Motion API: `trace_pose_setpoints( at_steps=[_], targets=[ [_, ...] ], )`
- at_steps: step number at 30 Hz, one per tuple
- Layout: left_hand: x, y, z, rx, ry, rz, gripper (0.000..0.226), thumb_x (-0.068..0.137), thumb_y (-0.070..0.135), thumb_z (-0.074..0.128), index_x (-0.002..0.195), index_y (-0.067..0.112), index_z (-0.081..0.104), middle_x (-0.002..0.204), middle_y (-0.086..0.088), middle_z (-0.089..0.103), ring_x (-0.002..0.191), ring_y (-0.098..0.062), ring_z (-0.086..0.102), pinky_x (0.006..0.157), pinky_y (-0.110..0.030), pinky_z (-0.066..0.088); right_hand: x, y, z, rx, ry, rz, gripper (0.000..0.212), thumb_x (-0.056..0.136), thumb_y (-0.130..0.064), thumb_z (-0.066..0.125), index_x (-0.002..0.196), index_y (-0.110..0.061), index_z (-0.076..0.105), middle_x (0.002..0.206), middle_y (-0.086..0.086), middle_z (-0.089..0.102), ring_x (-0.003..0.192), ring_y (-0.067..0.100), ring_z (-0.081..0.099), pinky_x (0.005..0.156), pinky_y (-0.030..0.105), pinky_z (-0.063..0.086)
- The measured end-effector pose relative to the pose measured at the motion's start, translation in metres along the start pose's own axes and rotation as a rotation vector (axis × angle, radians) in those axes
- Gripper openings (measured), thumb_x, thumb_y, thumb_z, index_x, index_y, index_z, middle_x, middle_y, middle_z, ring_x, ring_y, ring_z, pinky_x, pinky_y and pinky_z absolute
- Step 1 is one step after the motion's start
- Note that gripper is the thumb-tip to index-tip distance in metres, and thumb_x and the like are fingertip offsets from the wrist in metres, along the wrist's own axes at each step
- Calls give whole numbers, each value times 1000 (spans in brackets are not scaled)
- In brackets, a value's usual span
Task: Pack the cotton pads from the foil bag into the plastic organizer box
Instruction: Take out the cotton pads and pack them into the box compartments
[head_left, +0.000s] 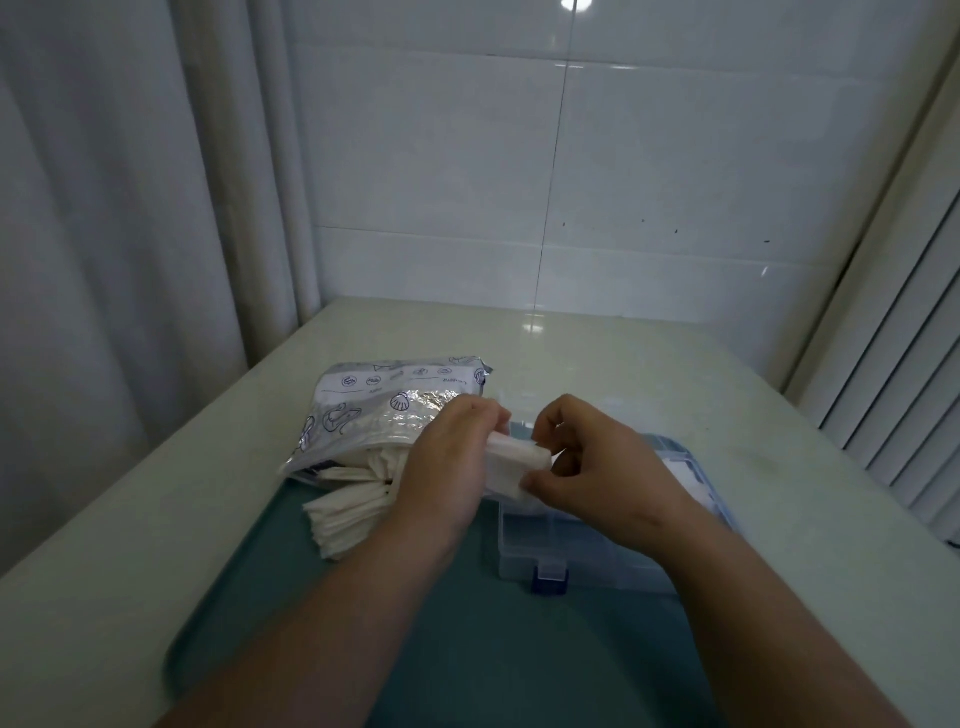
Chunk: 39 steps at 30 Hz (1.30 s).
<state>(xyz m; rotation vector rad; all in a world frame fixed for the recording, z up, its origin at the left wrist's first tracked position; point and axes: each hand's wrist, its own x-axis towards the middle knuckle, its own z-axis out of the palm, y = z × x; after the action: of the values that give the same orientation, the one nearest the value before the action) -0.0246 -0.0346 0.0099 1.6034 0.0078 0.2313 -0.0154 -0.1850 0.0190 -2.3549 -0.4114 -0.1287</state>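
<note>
Head view, both hands over the work area. We see the left hand and right hand meeting above the far-left corner of the plastic organizer box, sharing one small stack of cotton pads. L fingers are curled closed round the stack's left end, thumb on top; R thumb and forefinger pinch its right end, with the other R fingers bent loosely and touching nothing we can make out. The stack sits roughly level, lifted clear of the box.

The box is clear plastic w/ a blue latch on its near edge; it lies on a teal mat, right of centre. Its lid appears open toward the far side, blue-tinted rim showing beyond the R hand, but we cannot tell the compartment layout or how many pads are inside; a pale patch behind the R wrist may be pads, too blurred to confirm.

The foil bag lies on its side to the left of the box, partly on the mat, mouth facing the viewer. More pads spill from the mouth in a loose fanned heap onto the mat, just beside the L wrist.

Mat rests on a pale table. Behind: white tiled wall, curtain at left.
</note>
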Motion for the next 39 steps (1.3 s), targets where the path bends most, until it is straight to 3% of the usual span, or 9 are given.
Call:
trace_pose_setpoints(
  at_steps=[4, 10, 14, 19, 23, 25, 29, 32, 39],
  targets=[
    [-3, -6, 7, 62, 44, 49, 15, 96, 19, 49, 90, 16, 63, 86, 2, 63, 80, -12, 55, 64, -25, 40, -1, 0, 1, 11, -27, -12, 40, 71, -28, 82, 92, -37, 50, 95, -16, 62, 68, 2, 61, 67, 26, 57],
    [-2, -12, 10, 40, 53, -34, 19, 97, 22, 47, 90, 21, 64, 91, -1, 63, 88, -21, 58, 73, -36, 46, 1, 0, 5, -3, -39, 8, 35, 79, -30, 76, 95, -39, 46, 99, -15, 60, 71, 7, 62, 62, 20, 54],
    [-4, -10, 12, 29, 123, 32, 17, 97, 15, 47, 92, 21, 63, 88, 5, 62, 82, -10, 56, 69, -27, 44, -1, -3, 7, 35, -28, -29, 31, 79, -25, 75, 92, -35, 48, 98, -12, 62, 66, 6, 60, 59, 19, 50],
    [-3, -10, 10, 2, 152, 18, 18, 92, 10, 48, 85, 15, 63, 82, 5, 62, 78, -10, 54, 66, -29, 42, 1, -3, 5, 85, 17, 3, 30, 75, -22, 78, 86, -33, 52, 94, -10, 64, 68, 12, 66, 67, 34, 59],
    [-4, -9, 10, -10, 129, 32, 18, 93, 24, 54, 85, 12, 65, 85, -5, 65, 78, -15, 58, 67, -31, 43, 0, -3, 4, 61, 18, -17, 33, 74, -25, 80, 88, -34, 51, 89, -15, 63, 62, 2, 57, 56, 15, 46],
    [-3, -11, 11, 25, 140, 53, 12, 94, 23, 55, 90, 17, 64, 85, -1, 67, 81, -14, 62, 69, -30, 46, 0, -3, 5, 42, -2, -2, 38, 71, -29, 82, 91, -36, 50, 91, -15, 63, 63, 2, 56, 55, 13, 42],
    [0, -16, 13, 113, 151, 88, 4, 96, 22, 56, 98, 23, 60, 87, 3, 66, 82, -13, 63, 71, -32, 49, -1, -3, 10, 53, -42, 17, 44, 66, -36, 84, 96, -37, 51, 94, -12, 64, 70, 6, 63, 66, 26, 56],
    [-2, -16, 13, 83, 127, 84, 20, 99, 29, 50, 90, 15, 62, 84, -5, 64, 78, -18, 59, 68, -31, 44, -1, -4, 10, 137, -7, 18, 38, 74, -24, 79, 97, -35, 51, 98, -9, 64, 72, 9, 66, 69, 34, 59],
    [-2, -14, 12, 40, 182, 88, 20, 98, 27, 51, 88, 15, 63, 82, -6, 63, 71, -10, 52, 64, -28, 41, -1, -4, 6, 128, 116, -29, 24, 80, -14, 72, 84, -28, 53, 84, -9, 64, 69, 13, 65, 67, 37, 59]
  ],
)
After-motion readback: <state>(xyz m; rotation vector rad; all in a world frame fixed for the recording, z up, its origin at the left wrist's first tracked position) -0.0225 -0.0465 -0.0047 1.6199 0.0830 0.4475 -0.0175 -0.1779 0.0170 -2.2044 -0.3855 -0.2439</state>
